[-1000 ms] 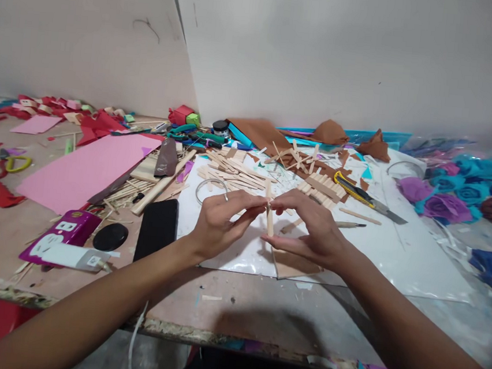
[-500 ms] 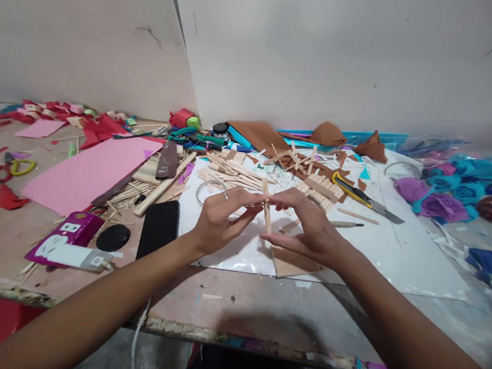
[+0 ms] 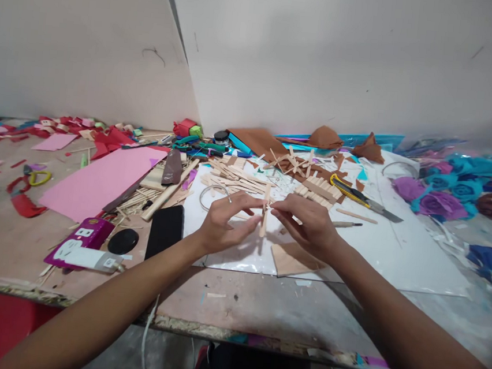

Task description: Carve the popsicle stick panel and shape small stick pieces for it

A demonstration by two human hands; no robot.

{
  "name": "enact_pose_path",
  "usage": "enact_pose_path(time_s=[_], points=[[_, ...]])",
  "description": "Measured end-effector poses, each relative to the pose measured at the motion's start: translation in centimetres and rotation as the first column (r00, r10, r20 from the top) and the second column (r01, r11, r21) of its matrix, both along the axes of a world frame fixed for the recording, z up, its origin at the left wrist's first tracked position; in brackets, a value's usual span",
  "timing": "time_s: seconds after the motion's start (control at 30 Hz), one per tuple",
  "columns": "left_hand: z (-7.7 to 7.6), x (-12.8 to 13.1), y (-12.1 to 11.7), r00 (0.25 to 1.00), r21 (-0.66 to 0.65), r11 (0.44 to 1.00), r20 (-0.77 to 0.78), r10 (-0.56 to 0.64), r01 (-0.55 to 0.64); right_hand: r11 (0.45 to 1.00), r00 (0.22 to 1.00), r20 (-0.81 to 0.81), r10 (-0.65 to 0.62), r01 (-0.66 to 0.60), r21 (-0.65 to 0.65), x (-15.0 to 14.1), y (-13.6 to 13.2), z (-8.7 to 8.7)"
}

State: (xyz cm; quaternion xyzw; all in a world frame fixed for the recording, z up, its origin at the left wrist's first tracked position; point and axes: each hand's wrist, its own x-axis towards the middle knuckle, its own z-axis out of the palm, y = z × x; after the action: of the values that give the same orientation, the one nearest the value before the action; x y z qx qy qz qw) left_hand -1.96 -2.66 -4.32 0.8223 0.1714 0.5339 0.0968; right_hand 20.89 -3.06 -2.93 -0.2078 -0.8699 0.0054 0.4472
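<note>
My left hand [image 3: 225, 220] and my right hand [image 3: 307, 222] meet over a white sheet [image 3: 396, 251] at the middle of the table. Both pinch a small piece made of wooden craft sticks [image 3: 265, 212], which stands nearly upright between the fingertips. A ring shows on a left finger. A brown paper scrap [image 3: 293, 258] lies just below my right hand. Behind the hands sits a loose pile of wooden sticks [image 3: 233, 174] and several glued stick crosses [image 3: 294, 160].
A black phone [image 3: 165, 230], a black oval lid [image 3: 123, 240] and a purple-and-white power strip [image 3: 81, 244] lie to the left. Pink paper [image 3: 98, 179], red scraps [image 3: 103, 136], a yellow utility knife [image 3: 358, 196] and paper roses [image 3: 449, 189] surround the work area. The table edge [image 3: 214, 329] runs close below.
The view has shifted slightly, so the table items appear further right. My hands have drawn closer together on the stick piece, with the right fingers now pinching it higher up.
</note>
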Motion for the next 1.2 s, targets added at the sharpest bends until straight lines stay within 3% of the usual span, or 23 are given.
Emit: enact_pose_path(time_s=[0.17, 0.4, 0.6, 0.7, 0.8, 0.9, 0.93, 1.0, 1.1, 1.2], points=[[0.0, -0.2, 0.2, 0.995, -0.067, 0.993, -0.042, -0.095, 0.092, 1.000, 1.000, -0.021, -0.012, 0.013, 0.027, 0.0, 0.0, 0.3], [-0.9, -0.3, 0.3, 0.998, -0.143, 0.988, -0.004, -0.065, 0.064, 1.000, 1.000, -0.009, -0.023, 0.023, 0.019, -0.1, -0.1, 0.0], [-0.5, 0.1, -0.5, 0.998, -0.272, 0.960, 0.031, -0.059, 0.065, 0.999, 1.000, 0.016, -0.024, 0.024, -0.023, 0.0, -0.2, 0.2], [-0.5, 0.3, -0.6, 0.991, -0.386, 0.913, 0.082, -0.106, 0.130, 0.993, 0.999, 0.034, -0.024, 0.028, -0.113, 0.0, -0.2, 0.4], [-0.8, 0.5, -0.5, 0.967, -0.497, 0.832, 0.173, -0.184, 0.248, 0.985, 0.999, 0.046, -0.025, 0.033, -0.172, 0.1, -0.3, 0.6], [-0.9, 0.7, -0.3, 0.956, -0.544, 0.789, 0.224, -0.192, 0.286, 0.975, 0.998, 0.037, -0.054, 0.061, -0.214, 0.3, -0.3, 0.7], [-0.8, 0.7, -0.3, 0.958, -0.542, 0.794, 0.221, -0.181, 0.275, 0.973, 0.997, 0.033, -0.067, 0.073, -0.220, 0.3, -0.2, 0.7], [-0.4, 0.5, -0.3, 0.978, -0.476, 0.857, 0.164, -0.131, 0.195, 0.970, 0.995, 0.030, -0.096, 0.101, -0.220, 0.4, -0.2, 0.7], [0.5, -0.1, -0.2, 0.996, -0.219, 0.974, -0.065, -0.066, 0.051, 0.970, 0.993, 0.018, -0.119, 0.120, -0.212, 0.5, -0.2, 0.7], [1.1, -0.6, -0.1, 0.960, -0.011, 1.000, -0.280, -0.028, 0.026, 0.966, 0.993, 0.001, -0.119, 0.116, -0.230, 0.3, -0.2, 0.6]])
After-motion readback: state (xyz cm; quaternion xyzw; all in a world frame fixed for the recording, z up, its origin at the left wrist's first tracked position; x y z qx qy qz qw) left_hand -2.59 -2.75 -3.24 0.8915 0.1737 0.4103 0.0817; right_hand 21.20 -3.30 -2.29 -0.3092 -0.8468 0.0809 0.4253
